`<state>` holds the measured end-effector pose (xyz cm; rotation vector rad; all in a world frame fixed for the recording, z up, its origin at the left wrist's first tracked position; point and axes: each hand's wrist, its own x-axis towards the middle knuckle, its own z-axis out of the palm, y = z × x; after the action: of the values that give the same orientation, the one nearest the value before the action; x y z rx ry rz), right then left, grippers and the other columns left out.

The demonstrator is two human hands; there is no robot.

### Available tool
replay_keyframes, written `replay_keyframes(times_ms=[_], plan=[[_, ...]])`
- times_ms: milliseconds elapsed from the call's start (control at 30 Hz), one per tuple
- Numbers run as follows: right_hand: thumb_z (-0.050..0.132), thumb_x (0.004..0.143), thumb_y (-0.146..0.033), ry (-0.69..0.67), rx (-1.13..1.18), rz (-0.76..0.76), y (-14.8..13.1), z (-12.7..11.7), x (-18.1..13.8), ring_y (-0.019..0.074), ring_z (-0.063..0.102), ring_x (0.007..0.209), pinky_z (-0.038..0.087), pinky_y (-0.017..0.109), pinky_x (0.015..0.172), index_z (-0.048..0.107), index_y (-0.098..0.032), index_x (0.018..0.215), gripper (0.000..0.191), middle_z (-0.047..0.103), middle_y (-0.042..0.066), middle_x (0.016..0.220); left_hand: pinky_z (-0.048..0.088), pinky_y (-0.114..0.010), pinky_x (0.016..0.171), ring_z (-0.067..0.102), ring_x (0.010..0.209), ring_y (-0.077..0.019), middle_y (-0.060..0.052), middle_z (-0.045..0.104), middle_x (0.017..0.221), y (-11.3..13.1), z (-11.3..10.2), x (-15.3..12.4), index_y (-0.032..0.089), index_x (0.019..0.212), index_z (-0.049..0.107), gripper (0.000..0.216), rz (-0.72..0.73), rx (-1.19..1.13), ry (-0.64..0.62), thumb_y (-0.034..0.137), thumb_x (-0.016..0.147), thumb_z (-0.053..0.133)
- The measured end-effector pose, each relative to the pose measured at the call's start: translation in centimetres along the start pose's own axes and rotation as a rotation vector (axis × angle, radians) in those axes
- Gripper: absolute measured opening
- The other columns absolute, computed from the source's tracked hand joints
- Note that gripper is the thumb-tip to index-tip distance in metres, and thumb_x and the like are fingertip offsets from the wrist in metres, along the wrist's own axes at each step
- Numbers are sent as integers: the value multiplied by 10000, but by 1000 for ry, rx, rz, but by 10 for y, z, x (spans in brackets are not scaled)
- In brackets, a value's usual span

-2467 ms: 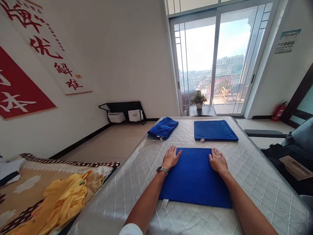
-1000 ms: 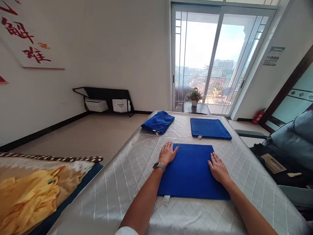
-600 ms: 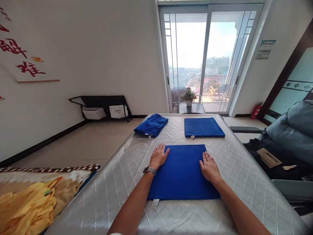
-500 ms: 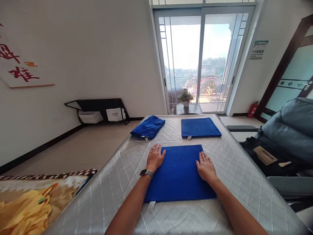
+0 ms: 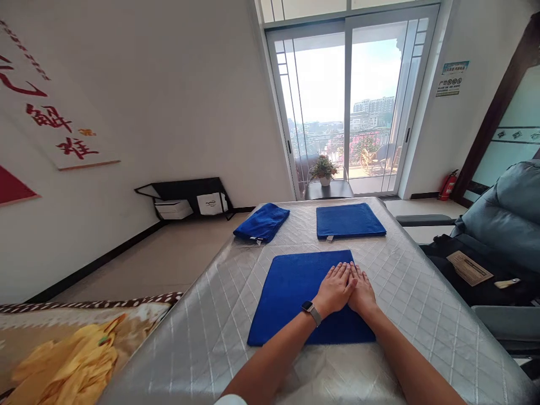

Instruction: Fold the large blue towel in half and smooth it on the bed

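Observation:
A blue towel [image 5: 291, 292], folded into a flat rectangle, lies on the silver quilted table cover [image 5: 202, 332] in front of me. My left hand [image 5: 336, 289], with a watch [image 5: 311, 312] on its wrist, rests flat on the towel right of its middle. Beside it, at the towel's right edge, lies my right hand [image 5: 361, 289], fingers stretched out and palm down. The two hands touch, the left thumb overlapping the right hand. Neither hand grips anything. Farther back lie a rumpled folded blue towel [image 5: 262, 222] at the left and a neatly folded blue towel [image 5: 351, 220] at the right.
Past the table's far edge stands a dark chair [image 5: 329, 190] holding a potted plant [image 5: 324, 169]. A grey armchair [image 5: 506, 208] is close on the right, with a black bag [image 5: 447, 261] on it. Yellow cloth [image 5: 71, 357] lies at the lower left.
My left hand has moved right across the towel, from its left edge to beside my right hand. The right hand stays at the right edge. The view has turned slightly left.

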<state>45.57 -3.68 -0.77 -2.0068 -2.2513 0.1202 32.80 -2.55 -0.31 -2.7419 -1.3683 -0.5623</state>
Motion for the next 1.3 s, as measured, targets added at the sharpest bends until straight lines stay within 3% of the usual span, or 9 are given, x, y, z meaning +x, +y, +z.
replay_keyframes(times_ms=[100,200,333,500,667,1067,1300], plan=[[289,958,-246,1,-21,-2,1,0,-1,212,87,1513,98,380,1222,225,-117,1569,628,140,66,1645,256,-476,1201,276,1476,-229,-119,369,1570,8,8,-2,190,1567,248,587,-32,-5,-6,443,1049,138],[252,995,-350,12,-9,22,-1,-2,2,230,122,1510,122,401,1217,236,-102,1565,622,168,88,1637,245,-457,1210,254,1484,-230,-104,358,1577,-9,2,-14,187,1562,271,647,-97,0,-45,537,1030,157],[234,1005,-408,21,14,32,-5,-3,5,250,141,1506,118,419,1215,234,-55,1557,655,197,125,1627,213,-419,1221,216,1496,-225,-87,313,1599,-51,-17,-42,157,1550,301,717,-182,38,-104,605,1010,155],[222,1008,-409,18,25,39,-5,-3,5,240,136,1507,102,414,1216,219,-65,1562,653,189,115,1631,195,-426,1223,208,1497,-234,-85,302,1602,-117,-42,-89,154,1547,308,751,-394,107,-124,636,998,135],[216,1005,-408,18,-16,43,-4,0,5,238,128,1509,94,409,1218,222,-62,1561,654,190,108,1632,214,-430,1210,245,1486,-257,-145,269,1605,-161,-50,-124,101,1552,273,808,-558,159,-91,655,987,110],[183,1007,-438,-7,-45,68,-5,2,5,212,111,1511,87,400,1223,177,-86,1573,666,153,78,1644,221,-436,1207,267,1478,-267,-179,296,1588,-161,-56,-128,39,1530,294,841,-556,95,-44,657,989,111],[187,1009,-414,-32,-108,112,-14,-11,2,223,110,1511,94,442,1217,175,-104,1574,644,159,79,1642,254,-448,1193,289,1469,-280,-186,323,1575,-160,-56,-128,52,1522,327,810,-538,118,-22,640,997,141]])
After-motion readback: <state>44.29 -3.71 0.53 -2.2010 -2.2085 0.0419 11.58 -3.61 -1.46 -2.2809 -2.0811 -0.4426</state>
